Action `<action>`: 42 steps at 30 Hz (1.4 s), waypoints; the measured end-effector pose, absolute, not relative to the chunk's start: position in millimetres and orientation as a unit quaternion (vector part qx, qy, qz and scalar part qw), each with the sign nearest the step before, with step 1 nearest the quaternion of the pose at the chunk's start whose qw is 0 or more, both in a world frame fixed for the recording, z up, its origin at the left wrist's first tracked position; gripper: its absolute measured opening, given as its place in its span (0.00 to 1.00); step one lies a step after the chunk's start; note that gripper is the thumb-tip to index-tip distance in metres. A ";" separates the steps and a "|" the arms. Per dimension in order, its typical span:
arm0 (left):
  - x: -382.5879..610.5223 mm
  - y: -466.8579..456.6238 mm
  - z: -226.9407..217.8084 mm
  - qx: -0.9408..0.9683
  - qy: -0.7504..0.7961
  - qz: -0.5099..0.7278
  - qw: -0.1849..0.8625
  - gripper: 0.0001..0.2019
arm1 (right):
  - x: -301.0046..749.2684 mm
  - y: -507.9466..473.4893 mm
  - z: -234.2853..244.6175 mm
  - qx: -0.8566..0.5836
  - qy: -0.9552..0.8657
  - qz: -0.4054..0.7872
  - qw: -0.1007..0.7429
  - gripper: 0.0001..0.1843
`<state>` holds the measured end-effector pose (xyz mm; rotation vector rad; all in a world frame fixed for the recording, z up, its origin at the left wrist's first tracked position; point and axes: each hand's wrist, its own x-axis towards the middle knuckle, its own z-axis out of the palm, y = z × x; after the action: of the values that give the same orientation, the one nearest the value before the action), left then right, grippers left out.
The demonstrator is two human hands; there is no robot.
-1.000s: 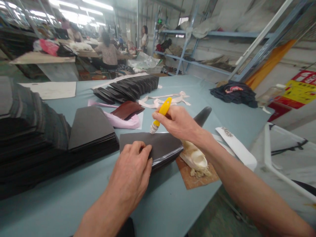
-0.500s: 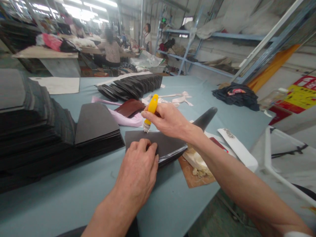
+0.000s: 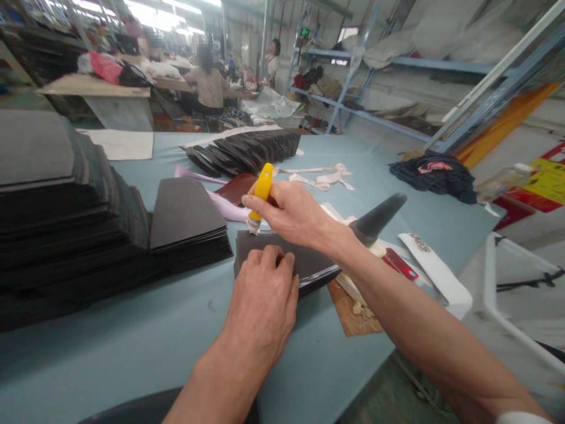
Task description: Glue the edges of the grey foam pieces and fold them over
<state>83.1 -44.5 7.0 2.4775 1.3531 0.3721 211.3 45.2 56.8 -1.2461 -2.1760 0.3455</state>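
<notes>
Brush (image 3: 262,187): pinched in my right hand (image 3: 293,212).
Stack (image 3: 311,254): under left hand (image 3: 263,291), fingers bent, grip unclear; front looks coated, rear unfinished.

yellow brush (image 3: 263,189) | tilted, tip at far edge | dark sheet stack (image 3: 309,259)

The yellow brush (image 3: 263,185) is partly covered by the right hand (image 3: 293,213), and part of the dark stack (image 3: 308,254) is hidden beneath the left hand (image 3: 265,288). The tall pile (image 3: 35,141) is cut off at the left edge. The brown board (image 3: 351,324) is overlapped by the right forearm (image 3: 410,312). The lettering (image 3: 415,246) on the white strip (image 3: 436,271) (small and dark) cannot be read.
</notes>
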 end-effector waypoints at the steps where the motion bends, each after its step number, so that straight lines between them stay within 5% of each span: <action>1: 83.7 -44.5 7.6 0.859 0.473 0.124 0.152 0.18 | 208.8 45.6 56.7 -0.468 -0.821 0.131 0.300 0.28; 15: 83.6 -44.4 8.2 0.862 0.468 0.131 0.142 0.15 | 187.9 46.6 52.9 -0.443 -0.790 0.197 0.376 0.26; 23: 82.9 -44.6 6.5 0.857 0.473 0.141 0.149 0.17 | 254.0 30.4 62.1 -0.507 -0.773 0.121 0.362 0.36; 31: 84.3 -45.0 6.7 0.854 0.480 0.133 0.149 0.17 | 271.4 20.5 53.0 -0.561 -0.767 0.062 0.305 0.33; 42: 84.4 -44.7 2.7 0.858 0.471 0.154 0.132 0.17 | 208.8 34.0 54.2 -0.509 -0.778 0.145 0.338 0.24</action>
<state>84.4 -44.7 2.7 2.4902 1.3676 0.4482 208.8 34.0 54.2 -1.3251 -2.0275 0.3785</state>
